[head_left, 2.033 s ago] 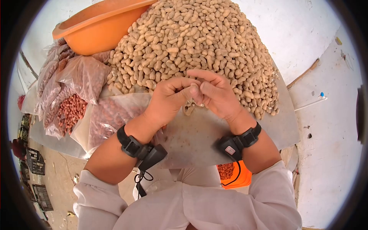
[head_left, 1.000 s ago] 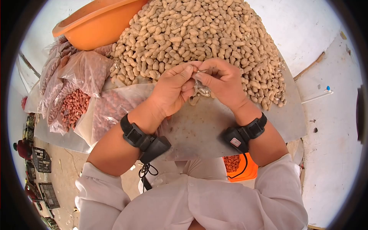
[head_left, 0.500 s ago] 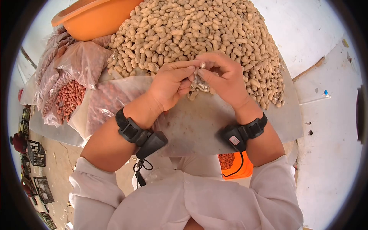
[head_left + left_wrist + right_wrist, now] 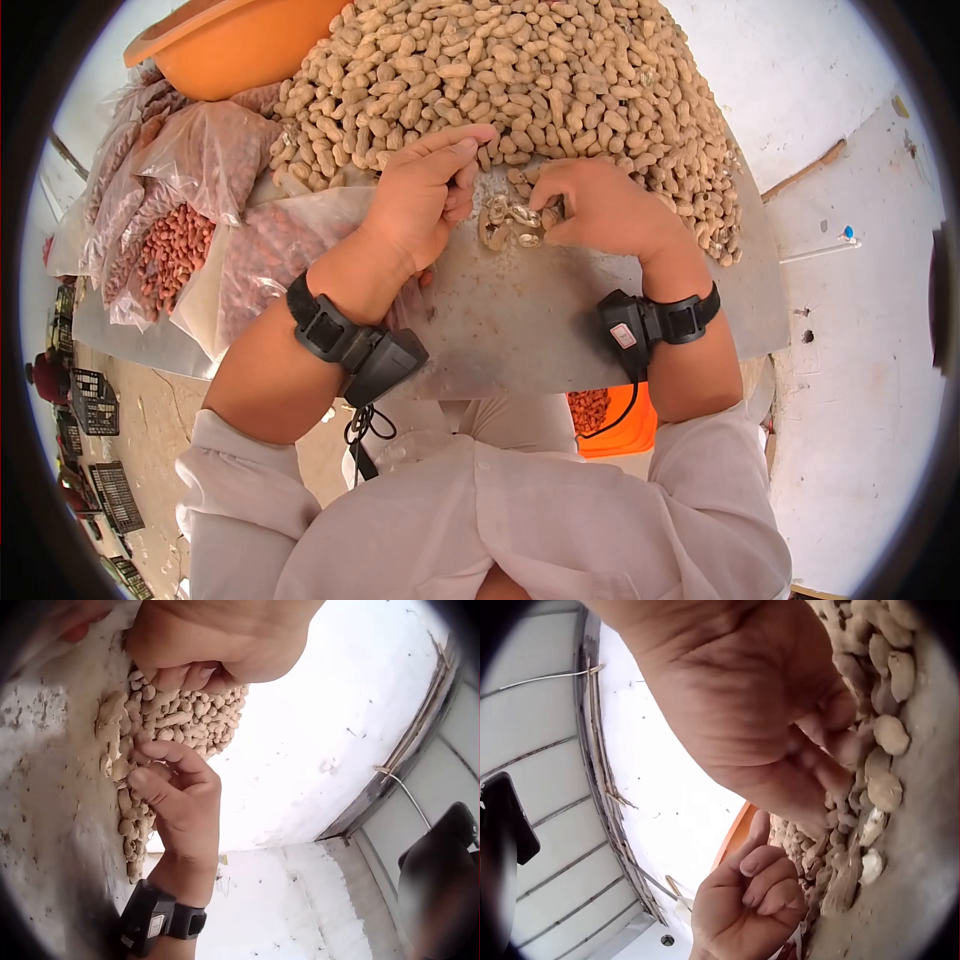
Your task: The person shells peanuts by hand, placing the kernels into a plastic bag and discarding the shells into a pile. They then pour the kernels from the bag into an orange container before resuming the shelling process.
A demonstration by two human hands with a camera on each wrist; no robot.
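A large heap of unshelled peanuts (image 4: 560, 80) covers the far part of the metal table. My left hand (image 4: 415, 195) hovers at its near edge, fingers curled and thumb laid against the index finger. Nothing shows in its grasp, though the inside of the fist is hidden. To the right, my right hand (image 4: 615, 210) is low over the tabletop, thumb and index finger curled round a peanut shell (image 4: 551, 212). Cracked empty shells (image 4: 494, 225) lie beside those fingertips. In the right wrist view, pale shell pieces (image 4: 871, 864) sit at the heap's edge.
Clear plastic bags of red peanut kernels (image 4: 178, 250) lie at the left, one open. An orange basin (image 4: 240, 50) leans behind them. Under the table edge stands an orange container (image 4: 630, 425) with red kernels. A white wall (image 4: 860, 350) runs along the right.
My hands were together, working on a peanut and cracking its shell. They have parted: the left drew back leftward, while the right came down to the discarded shells on the table.
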